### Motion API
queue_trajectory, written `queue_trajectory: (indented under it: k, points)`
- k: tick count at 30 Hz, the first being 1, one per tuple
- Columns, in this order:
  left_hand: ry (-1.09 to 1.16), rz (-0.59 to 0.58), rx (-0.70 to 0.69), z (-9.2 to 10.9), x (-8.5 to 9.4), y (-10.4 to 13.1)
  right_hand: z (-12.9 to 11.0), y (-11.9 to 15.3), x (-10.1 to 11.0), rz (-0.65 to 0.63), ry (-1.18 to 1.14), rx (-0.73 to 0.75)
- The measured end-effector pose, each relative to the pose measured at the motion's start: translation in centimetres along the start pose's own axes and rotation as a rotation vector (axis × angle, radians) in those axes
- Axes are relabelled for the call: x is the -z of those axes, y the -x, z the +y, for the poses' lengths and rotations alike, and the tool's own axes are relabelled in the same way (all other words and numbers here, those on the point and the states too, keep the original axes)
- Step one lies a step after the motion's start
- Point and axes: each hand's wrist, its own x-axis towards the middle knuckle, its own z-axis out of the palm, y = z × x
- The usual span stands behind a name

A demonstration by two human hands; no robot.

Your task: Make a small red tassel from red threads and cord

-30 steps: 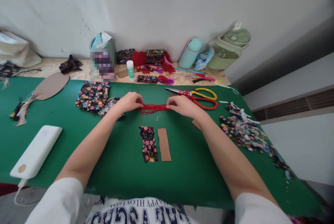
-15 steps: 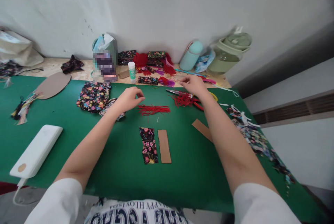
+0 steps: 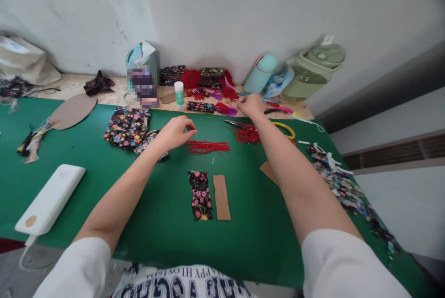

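My left hand (image 3: 178,131) hovers at the left end of a bundle of red threads (image 3: 208,147), fingers loosely curved with a gap by the thumb and nothing visible in them. At the mat's back edge, my right hand (image 3: 251,105) has its fingertips closed together near a tassel with purple threads (image 3: 226,109). What they hold, if anything, cannot be made out. Below the red bundle lie a floral fabric strip (image 3: 200,196) and a cardboard strip (image 3: 221,197), side by side. Loose red threads (image 3: 247,134) lie by scissors with a yellow handle (image 3: 285,129), partly hidden by my right arm.
A glue stick (image 3: 179,95) stands at the back beside floral pieces with red tassels (image 3: 225,85). Behind are a turquoise bottle (image 3: 260,74) and a green jug (image 3: 311,73). A white power bank (image 3: 50,199) lies left; fabric scraps (image 3: 342,184) line the right edge.
My right hand has moved slightly farther back and left, and its fingers are more bunched. My left hand keeps nearly the same place. The whole view has shifted a little.
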Motion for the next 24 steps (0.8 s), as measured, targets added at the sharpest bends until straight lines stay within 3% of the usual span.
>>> queue_trajectory:
  k: [8,13,18,20,24]
  points:
    - [0.021,0.053,-0.002,0.4,0.3,0.1,1.5,-0.2,2.7,0.087,-0.346,0.165]
    - [0.126,0.14,0.03,0.7,0.0,0.1,0.5,2.4,6.3,0.106,-0.391,0.315]
    - [0.539,0.159,0.075,2.3,-0.6,0.3,-1.8,8.7,9.5,-0.2,-0.648,0.466]
    - [0.735,0.106,0.033,3.1,-1.1,0.5,-2.6,11.2,9.9,-0.318,-0.694,0.517]
    - [0.992,-0.238,0.017,3.7,-1.5,0.8,-3.1,14.4,9.6,-0.419,-0.721,0.564]
